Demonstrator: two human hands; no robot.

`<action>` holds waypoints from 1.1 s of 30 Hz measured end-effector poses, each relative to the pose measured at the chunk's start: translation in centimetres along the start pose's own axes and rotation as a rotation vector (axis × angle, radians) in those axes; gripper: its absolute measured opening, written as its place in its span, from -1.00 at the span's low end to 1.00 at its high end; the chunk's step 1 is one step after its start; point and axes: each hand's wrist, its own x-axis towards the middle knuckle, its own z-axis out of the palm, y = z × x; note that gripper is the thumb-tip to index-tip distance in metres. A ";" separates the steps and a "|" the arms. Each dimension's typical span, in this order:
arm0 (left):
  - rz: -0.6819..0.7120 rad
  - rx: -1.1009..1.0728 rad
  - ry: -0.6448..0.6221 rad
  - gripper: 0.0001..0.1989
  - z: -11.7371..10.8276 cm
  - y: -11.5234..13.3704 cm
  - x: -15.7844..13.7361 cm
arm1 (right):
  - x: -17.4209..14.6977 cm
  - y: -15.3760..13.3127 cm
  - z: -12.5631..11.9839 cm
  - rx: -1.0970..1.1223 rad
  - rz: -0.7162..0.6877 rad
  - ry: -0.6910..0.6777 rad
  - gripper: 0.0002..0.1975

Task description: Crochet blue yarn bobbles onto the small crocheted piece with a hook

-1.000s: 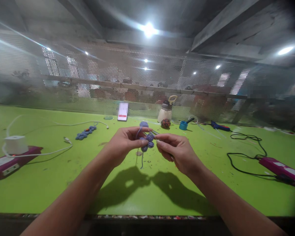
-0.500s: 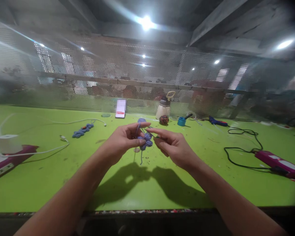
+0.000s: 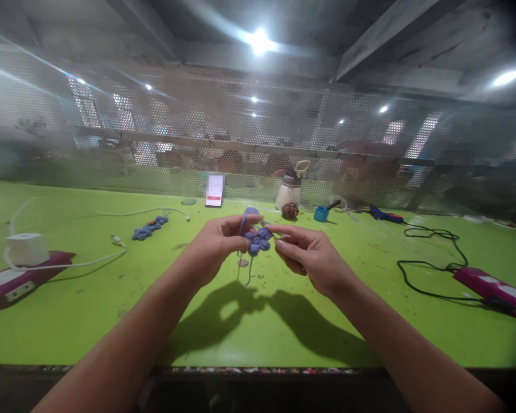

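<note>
A purple crochet flower [image 3: 258, 241] with puffy petals is pinched at its left side by my left hand [image 3: 223, 240]. Purple yarn runs over the left index finger, and a loose tail [image 3: 250, 271] hangs below the flower. My right hand [image 3: 309, 248] is closed on a thin crochet hook [image 3: 276, 236], whose tip reaches the flower's upper right edge. Most of the hook is hidden by the fingers. Just behind the hands lies a purple yarn ball [image 3: 251, 211], partly covered by the left fingers.
On the green table [image 3: 155, 321] stand a phone [image 3: 215, 190], a bottle [image 3: 288, 195], a dark multicoloured ball [image 3: 290, 211] and a blue container [image 3: 321, 214]. A blue crocheted strip [image 3: 150, 228] lies left. Power strips [image 3: 494, 289] with cables flank both sides; a glue gun [image 3: 386, 214] lies back right.
The flower has turned so its petals face me more fully, and the hook sits at its upper right edge. The whole view has shifted slightly. Both hands keep their grips.
</note>
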 end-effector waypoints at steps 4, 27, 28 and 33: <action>0.018 -0.028 0.003 -0.59 0.0 0.1 0.0 | 0.1 0.2 0.0 0.013 0.013 -0.009 -0.62; 0.074 0.086 -0.038 -0.51 -0.1 -0.1 0.0 | 0.1 0.2 0.0 0.114 0.073 0.063 -0.64; 0.072 0.083 -0.029 -0.52 -0.2 -0.1 0.0 | 0.1 0.2 0.0 0.118 0.073 0.059 -0.65; 0.080 0.072 -0.020 -0.55 -0.3 -0.3 0.1 | 0.1 0.3 -0.1 0.127 0.084 0.063 -0.64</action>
